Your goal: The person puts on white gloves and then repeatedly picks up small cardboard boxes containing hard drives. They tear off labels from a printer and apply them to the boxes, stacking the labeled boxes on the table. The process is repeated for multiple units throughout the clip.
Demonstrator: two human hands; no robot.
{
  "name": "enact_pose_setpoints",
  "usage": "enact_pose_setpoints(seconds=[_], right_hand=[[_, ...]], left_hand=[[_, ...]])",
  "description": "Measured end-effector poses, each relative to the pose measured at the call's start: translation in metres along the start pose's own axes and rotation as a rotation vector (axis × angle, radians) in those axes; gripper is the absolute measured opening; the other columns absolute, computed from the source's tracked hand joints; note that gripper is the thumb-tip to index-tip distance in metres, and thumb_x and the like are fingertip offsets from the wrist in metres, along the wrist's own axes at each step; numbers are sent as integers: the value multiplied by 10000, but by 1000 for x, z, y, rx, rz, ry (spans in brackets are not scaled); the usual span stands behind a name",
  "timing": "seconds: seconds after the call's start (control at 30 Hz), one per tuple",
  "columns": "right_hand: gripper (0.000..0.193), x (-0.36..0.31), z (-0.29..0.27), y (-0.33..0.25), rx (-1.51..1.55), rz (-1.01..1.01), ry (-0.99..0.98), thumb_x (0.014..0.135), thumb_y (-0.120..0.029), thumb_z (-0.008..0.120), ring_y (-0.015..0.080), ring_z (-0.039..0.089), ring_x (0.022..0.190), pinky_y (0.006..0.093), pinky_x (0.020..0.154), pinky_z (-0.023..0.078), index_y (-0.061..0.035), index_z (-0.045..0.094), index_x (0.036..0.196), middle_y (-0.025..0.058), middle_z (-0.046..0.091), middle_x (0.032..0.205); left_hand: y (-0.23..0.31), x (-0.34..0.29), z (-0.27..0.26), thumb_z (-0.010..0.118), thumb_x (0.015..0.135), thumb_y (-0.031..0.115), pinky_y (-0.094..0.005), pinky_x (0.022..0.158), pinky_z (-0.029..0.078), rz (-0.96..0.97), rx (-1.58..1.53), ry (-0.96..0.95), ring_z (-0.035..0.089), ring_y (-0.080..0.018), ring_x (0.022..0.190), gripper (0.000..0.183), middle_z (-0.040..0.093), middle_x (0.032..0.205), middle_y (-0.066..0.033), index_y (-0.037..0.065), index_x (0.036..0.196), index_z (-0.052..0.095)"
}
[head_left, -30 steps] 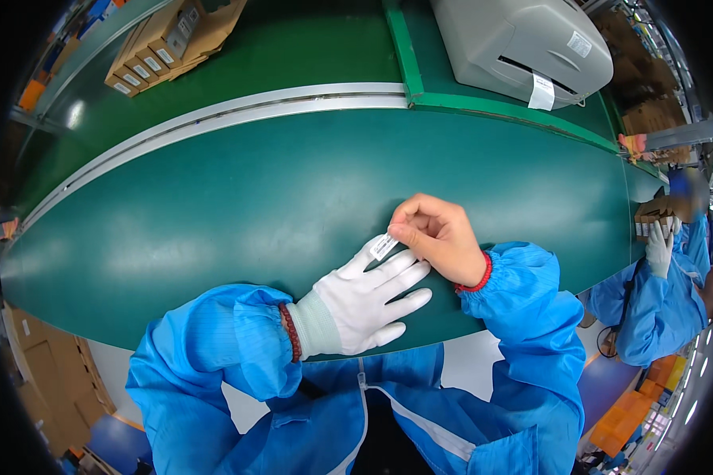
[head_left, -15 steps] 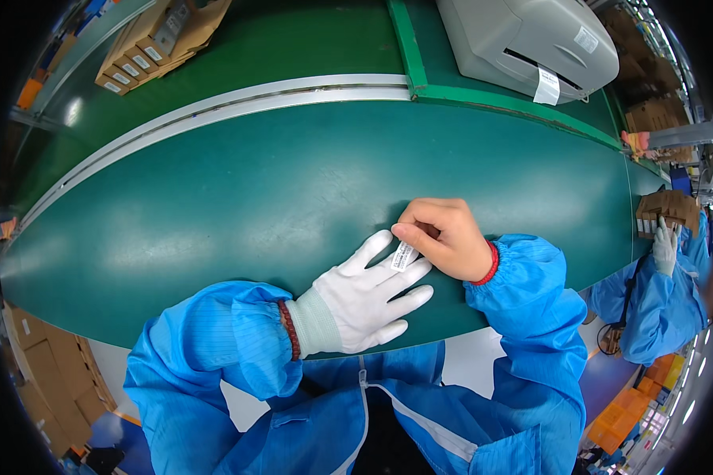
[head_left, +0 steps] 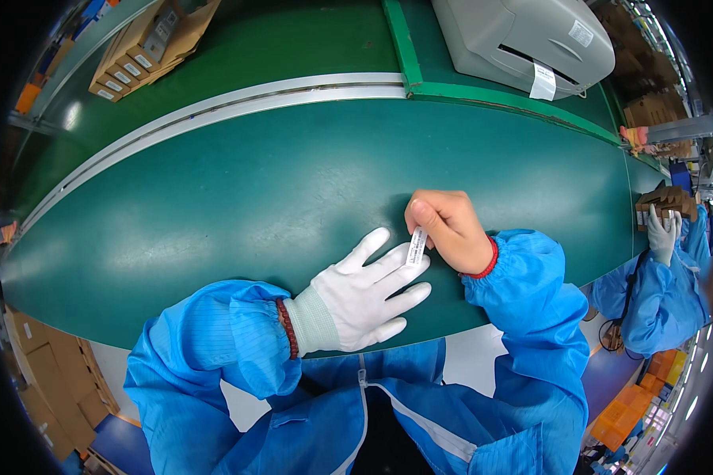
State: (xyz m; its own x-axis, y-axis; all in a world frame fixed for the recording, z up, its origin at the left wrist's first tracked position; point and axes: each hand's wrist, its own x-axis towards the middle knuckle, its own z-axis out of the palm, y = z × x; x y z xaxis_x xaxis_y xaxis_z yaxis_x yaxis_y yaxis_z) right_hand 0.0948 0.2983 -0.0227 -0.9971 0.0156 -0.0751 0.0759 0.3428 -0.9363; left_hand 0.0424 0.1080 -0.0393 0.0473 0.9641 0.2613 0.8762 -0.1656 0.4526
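My left hand (head_left: 364, 297) wears a white glove and lies palm down over the green table (head_left: 214, 229), its fingers spread. Bare and pinched, my right hand (head_left: 450, 229) holds one end of a small white printed label (head_left: 417, 247) between thumb and forefinger. The label's lower end overlaps the gloved index fingertip; whether it sticks there I cannot tell. Both arms wear blue sleeves, with red bands at the wrists.
A grey label printer (head_left: 531, 43) stands at the back right, a white label strip (head_left: 543, 81) hanging from its slot. Cardboard boxes (head_left: 139, 59) sit at the back left behind a white rail (head_left: 238, 101). At far right a gloved co-worker (head_left: 657, 293) handles brown boxes (head_left: 667, 207).
My right hand has lifted slightly up and right, drawing the label toward the gloved fingertip and turning it more upright. My left hand has hardly moved.
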Motion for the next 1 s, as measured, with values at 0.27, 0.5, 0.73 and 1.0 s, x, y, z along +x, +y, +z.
enact_pose_setpoints(seconds=[0.27,0.5,0.73,1.0], right_hand=[[243,-2,4,-5,442,155,-79,917,-161,466,84,535,616,225,564,432,7,627,848,55,610,691],[170,-2,7,-1,146,37,-146,861,-96,539,113,590,711,246,660,474,24,644,920,104,658,780],[162,0,4,-3,111,59,-158,856,-101,545,122,593,697,250,647,471,10,649,911,106,655,768],[164,1,2,-1,94,63,-163,858,-105,544,123,591,702,250,648,471,9,648,915,102,655,769]], left_hand=[[-4,2,4,585,742,302,-511,1012,285,-5,-50,21,426,-300,1173,426,449,1235,-158,83,1105,546],[-6,2,5,575,745,287,-531,1022,284,-13,-65,21,433,-313,1164,434,430,1259,-173,79,1123,526],[-9,4,6,573,739,289,-532,1024,280,-2,-63,37,434,-312,1163,443,434,1251,-175,72,1123,527],[-11,7,7,575,737,293,-526,1021,289,0,-69,42,442,-305,1157,446,444,1243,-170,72,1122,530]])
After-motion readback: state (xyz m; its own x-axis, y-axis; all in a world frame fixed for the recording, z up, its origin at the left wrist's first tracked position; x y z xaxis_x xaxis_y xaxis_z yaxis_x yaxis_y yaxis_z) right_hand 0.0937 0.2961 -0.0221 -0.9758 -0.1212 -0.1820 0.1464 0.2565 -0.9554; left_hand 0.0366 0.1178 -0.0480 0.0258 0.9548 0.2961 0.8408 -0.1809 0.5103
